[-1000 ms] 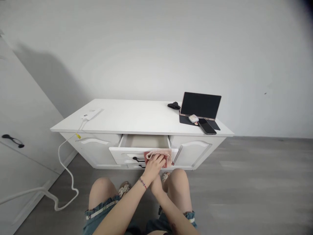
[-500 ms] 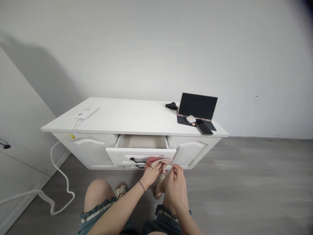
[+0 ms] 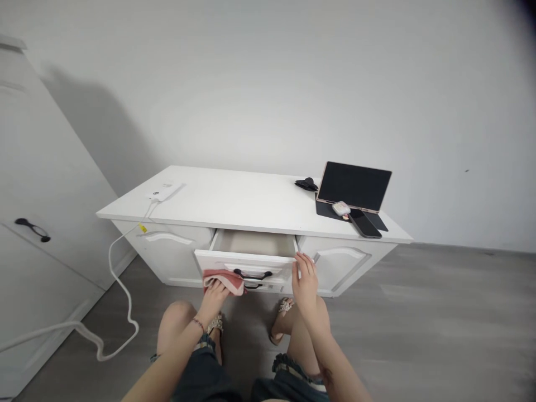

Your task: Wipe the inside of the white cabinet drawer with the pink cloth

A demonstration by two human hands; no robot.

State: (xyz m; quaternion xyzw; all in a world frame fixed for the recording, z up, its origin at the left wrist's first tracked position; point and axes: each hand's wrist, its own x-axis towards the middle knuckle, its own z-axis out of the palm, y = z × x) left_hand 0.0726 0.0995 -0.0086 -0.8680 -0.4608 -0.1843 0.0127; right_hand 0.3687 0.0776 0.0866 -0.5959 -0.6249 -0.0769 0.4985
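My left hand (image 3: 214, 301) presses a pink and red cloth (image 3: 224, 277) against the left part of the front of a white drawer (image 3: 218, 258). The drawer is pulled partway out of the white cabinet (image 3: 180, 262), and its inside shows a bare pale bottom. A black handle (image 3: 252, 274) sits in the middle of the drawer front, just right of the cloth. At the drawer's right end, my right hand (image 3: 305, 282) has its fingertips by the top corner, with fingers apart and nothing in them.
On the cabinet top, a tablet (image 3: 354, 187) leans at the right, with a phone (image 3: 364, 223), a small white case (image 3: 341, 209) and a black object (image 3: 307, 184) near it. A white power strip (image 3: 165, 192) with a cord (image 3: 125, 287) lies left. A wardrobe (image 3: 46, 184) stands at far left.
My left hand has moved the cloth from the right of the drawer handle to the left end of the front. My right hand has reached up to the drawer's right corner. The view has shifted left.
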